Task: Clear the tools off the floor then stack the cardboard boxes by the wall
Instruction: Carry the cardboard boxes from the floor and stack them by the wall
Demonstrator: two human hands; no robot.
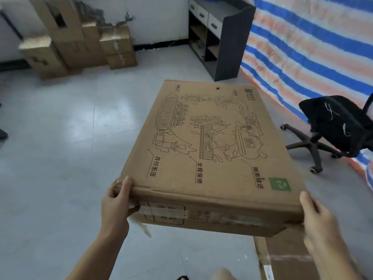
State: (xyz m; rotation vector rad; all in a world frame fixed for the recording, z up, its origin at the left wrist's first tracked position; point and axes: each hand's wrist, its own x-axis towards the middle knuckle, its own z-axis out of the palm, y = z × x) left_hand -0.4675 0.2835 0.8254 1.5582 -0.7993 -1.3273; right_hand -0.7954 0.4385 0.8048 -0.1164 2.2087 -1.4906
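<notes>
I see the floor (60, 138) running pale and open toward the far wall (157, 19), where the stack of cardboard boxes (80, 43) stands at the upper left, well apart from me. A dark shelf unit (226, 43) sits to the right of that stack, with a striped tarp (314, 47) and a black office chair (335, 126) further right. No tools show on the floor from here, so I judge I am in the stacking part. The flat printed box (212, 154) is held off the floor in front of me, its long axis pointing away from me and slightly left. Another carton (286, 257) lies below it at the lower right. My left hand (115, 201) grips the near left corner, thumb curled over the top edge. My right hand (319, 217) clasps the near right corner, thumb on top. The stack lies ahead and left, so my left hand is nearer.
</notes>
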